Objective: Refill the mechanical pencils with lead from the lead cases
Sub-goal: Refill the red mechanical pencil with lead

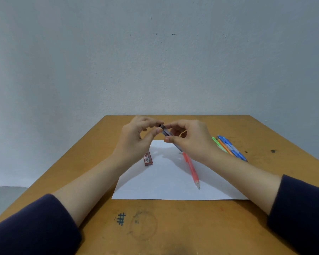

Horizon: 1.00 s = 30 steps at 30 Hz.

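Brown wood forms the counter, which carries a white sheet of paper under both raised hands. The left hand pinches the upper end of a dark translucent tube between thumb and fingertips. The right hand grips the same tube lower down, its thumb beneath and its fingers curled over. The tube slants down to the right above the paper; I cannot tell whether it is a lead case or a pencil. A red mechanical pencil lies on the sheet, tip toward the person. A red lead case lies at the paper's left edge. Green, orange and blue pencils lie together on the counter, right of the paper. Dark sleeves cover both forearms.
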### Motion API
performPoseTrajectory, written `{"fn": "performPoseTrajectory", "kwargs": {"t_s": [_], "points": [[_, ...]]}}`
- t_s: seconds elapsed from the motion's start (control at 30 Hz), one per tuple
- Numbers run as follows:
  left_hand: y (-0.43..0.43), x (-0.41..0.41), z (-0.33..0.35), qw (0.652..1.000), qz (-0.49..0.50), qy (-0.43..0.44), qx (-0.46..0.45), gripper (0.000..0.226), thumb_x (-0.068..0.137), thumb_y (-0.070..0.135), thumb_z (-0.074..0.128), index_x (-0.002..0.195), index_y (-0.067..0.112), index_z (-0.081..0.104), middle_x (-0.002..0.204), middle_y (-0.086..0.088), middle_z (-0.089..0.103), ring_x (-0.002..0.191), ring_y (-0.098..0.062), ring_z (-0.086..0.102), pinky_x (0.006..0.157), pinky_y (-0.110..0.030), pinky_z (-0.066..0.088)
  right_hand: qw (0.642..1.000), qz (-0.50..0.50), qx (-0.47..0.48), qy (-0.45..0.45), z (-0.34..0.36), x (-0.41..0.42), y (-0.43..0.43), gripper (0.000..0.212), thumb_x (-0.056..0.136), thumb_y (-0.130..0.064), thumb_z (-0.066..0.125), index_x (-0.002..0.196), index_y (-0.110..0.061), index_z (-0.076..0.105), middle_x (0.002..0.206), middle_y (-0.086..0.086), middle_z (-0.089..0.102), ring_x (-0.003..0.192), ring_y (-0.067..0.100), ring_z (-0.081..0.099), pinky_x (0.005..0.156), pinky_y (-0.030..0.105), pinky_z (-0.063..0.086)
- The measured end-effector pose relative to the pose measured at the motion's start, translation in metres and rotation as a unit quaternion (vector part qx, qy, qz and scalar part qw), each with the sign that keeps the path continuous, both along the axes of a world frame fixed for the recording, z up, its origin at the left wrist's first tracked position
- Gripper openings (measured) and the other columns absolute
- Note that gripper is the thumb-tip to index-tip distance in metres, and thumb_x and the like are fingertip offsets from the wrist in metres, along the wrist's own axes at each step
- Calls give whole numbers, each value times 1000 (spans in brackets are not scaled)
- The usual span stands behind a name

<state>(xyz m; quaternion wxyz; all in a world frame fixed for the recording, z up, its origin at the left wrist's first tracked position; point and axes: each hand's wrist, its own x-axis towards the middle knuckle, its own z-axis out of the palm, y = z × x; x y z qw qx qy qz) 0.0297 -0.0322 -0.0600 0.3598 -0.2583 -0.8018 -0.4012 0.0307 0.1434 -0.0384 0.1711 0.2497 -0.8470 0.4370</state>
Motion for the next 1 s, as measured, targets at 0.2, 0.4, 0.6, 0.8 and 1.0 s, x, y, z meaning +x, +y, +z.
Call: {"fn": "performPoseTrajectory", "kwargs": {"t_s": [0.2, 0.4, 0.6, 0.8, 1.0], "points": [[-1, 3, 3, 997, -22, -72, 32, 19, 88, 17, 54, 93, 28, 69, 95, 7, 69, 90, -7, 63, 84, -28, 50, 998, -1, 46, 33, -1, 4, -1, 32, 76, -10, 77, 107, -15, 72, 73, -11, 59, 64, -2, 52, 63, 6, 39], [3, 11, 9, 987, -40, -116, 103, 24, 93, 5, 57, 91, 25, 70, 86, 12, 70, 80, 6, 61, 77, -12, 44, 994, -4, 64, 83, 0, -1, 0, 31, 78, -9, 74, 108, -14, 71, 82, -5, 64, 69, 2, 52, 66, 5, 37], [15, 15, 11, 909, -78, -287, 293, 28, 100, 19, 46, 95, 6, 70, 82, -2, 74, 79, -10, 65, 72, -16, 52, 959, -66, 122, 248, -5, -21, 10, 28, 73, -9, 70, 101, -12, 72, 87, 5, 64, 85, 24, 57, 72, 31, 43], [17, 21, 15, 740, -165, -486, 434, 54, 104, 32, 31, 112, -14, 58, 109, -30, 66, 103, -34, 66, 89, -34, 53, 931, -70, 129, 335, -10, -33, 17, 31, 69, 3, 68, 97, -10, 71, 87, 8, 59, 79, 25, 58, 61, 48, 51], [16, 26, 20, 647, -233, -549, 475, 60, 103, 38, 29, 114, -15, 55, 112, -32, 64, 102, -39, 65, 87, -40, 52, 928, -16, 136, 346, -9, -32, 17, 39, 71, 12, 62, 106, -4, 68, 88, 12, 59, 75, 27, 59, 62, 46, 53]]}}
